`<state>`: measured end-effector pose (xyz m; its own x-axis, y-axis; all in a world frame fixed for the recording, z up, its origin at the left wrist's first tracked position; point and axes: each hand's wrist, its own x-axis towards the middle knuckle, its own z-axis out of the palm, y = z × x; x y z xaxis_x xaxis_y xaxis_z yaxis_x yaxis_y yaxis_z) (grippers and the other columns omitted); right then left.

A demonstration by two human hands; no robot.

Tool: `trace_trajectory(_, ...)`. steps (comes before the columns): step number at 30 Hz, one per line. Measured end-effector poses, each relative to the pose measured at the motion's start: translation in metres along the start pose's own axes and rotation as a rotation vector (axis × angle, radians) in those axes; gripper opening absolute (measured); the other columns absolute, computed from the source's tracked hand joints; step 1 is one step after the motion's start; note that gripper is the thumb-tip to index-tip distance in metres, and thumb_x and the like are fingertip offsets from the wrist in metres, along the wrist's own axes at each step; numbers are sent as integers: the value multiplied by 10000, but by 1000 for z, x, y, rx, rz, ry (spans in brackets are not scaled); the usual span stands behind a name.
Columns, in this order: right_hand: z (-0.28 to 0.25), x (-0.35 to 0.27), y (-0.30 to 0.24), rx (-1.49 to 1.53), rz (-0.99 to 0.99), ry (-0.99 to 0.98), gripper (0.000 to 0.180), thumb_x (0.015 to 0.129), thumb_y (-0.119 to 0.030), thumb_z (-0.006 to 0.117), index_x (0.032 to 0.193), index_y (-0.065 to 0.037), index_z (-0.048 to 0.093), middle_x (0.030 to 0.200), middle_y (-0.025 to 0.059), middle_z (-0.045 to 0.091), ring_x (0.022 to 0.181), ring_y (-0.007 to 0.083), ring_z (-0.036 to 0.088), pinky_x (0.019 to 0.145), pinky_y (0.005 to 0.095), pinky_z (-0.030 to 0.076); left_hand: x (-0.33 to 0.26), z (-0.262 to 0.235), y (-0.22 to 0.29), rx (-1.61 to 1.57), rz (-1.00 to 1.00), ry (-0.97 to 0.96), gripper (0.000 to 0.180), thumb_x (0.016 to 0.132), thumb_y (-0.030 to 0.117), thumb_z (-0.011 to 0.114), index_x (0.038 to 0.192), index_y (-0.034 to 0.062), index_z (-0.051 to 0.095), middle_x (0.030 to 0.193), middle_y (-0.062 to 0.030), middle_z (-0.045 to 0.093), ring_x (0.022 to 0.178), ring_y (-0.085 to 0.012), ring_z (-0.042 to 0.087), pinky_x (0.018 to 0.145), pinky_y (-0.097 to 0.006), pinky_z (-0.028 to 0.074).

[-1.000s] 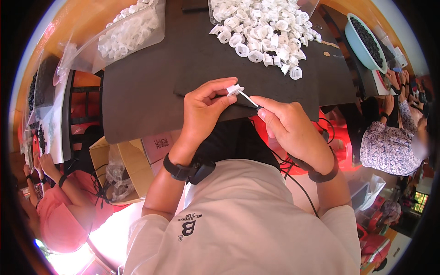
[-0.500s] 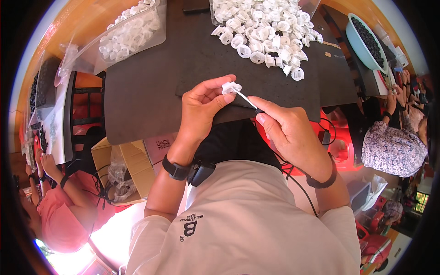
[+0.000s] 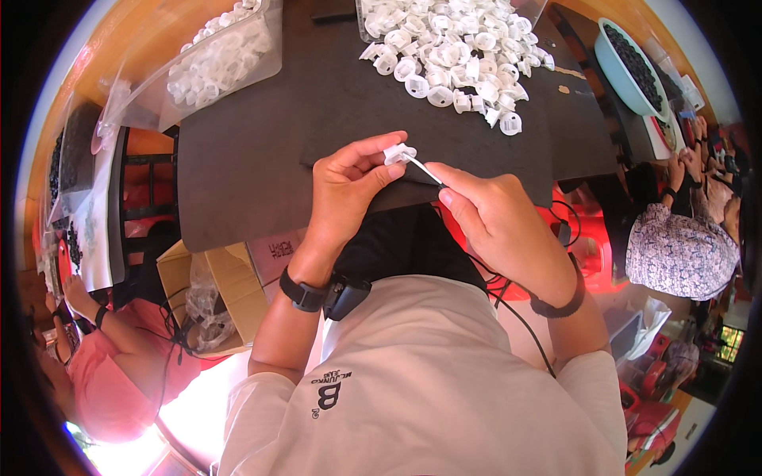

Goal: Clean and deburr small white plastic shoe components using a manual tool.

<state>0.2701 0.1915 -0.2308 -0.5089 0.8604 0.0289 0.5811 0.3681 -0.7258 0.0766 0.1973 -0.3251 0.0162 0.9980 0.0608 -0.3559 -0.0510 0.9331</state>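
Note:
My left hand (image 3: 349,178) pinches a small white plastic part (image 3: 398,153) between thumb and fingers, just over the near edge of the dark table. In my right hand (image 3: 496,214) is a thin tool with a pale, slim blade (image 3: 422,167) and a dark handle end. My fist hides most of its handle. The blade's tip meets the white part; how deep it sits I cannot tell. Beyond my hands lies a heap of similar white plastic parts (image 3: 456,59), spilling from a clear container.
A clear plastic bin (image 3: 262,59) of white pieces stands at the far left of the dark table (image 3: 238,151). At right is a light blue basin (image 3: 611,63) of black pieces. A cardboard box (image 3: 230,285) sits below left. Other people work on both sides.
The tool has tilted slightly, and my right hand has shifted a little to the left. My left hand keeps its pinch on the white part. The whole view has shifted slightly.

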Motion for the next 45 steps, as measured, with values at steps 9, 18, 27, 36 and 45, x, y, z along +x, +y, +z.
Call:
trace_trajectory(9, -4, -19, 7, 357, 152, -24, 315, 946, -76, 549, 1248, -3, 598, 578, 54, 529, 524, 89, 504, 526, 280, 432, 1, -7, 19, 100, 72, 56, 338, 819, -102, 669, 1139, 5, 667, 1162, -114, 674, 1001, -144, 653, 894, -276, 525)
trace_trajectory(18, -8, -48, 50, 567, 256, 30, 357, 962, -108, 516, 1305, -36, 581, 629, -4, 544, 494, 38, 450, 450, 220, 369, 121, -135, 211, 834, 622, 353, 446, 847, 26, 693, 1282, 35, 597, 1130, -74, 658, 1024, -133, 626, 861, -254, 501)
trace_trajectory(27, -8, -55, 63, 648, 277, 100, 372, 973, -105, 501, 1331, -17, 549, 628, -12, 507, 474, 31, 422, 432, 213, 354, 103, 12, 89, 1255, 816, -221, 331, 719, 0, 739, 1038, 56, 670, 1131, -113, 643, 1089, -301, 584, 940, -380, 479)
trace_trajectory(36, -6, -59, 64, 677, 287, 165, 371, 983, -100, 485, 1337, 1, 533, 605, -18, 495, 444, 26, 385, 407, 212, 333, 113, 13, 47, 1353, 704, -354, 230, 750, -16, 698, 969, 50, 682, 979, -95, 675, 949, -279, 626, 827, -351, 518)
trace_trajectory(45, 5, -8, 53, 483, -168, 433, 530, 786, -5, 728, 1292, -8, 571, 872, 50, 608, 783, 108, 563, 731, 249, 466, 36, 32, 51, 395, -95, -165, 132, 877, 24, 683, 1000, -24, 668, 925, -63, 691, 836, -100, 640, 751, -242, 531)
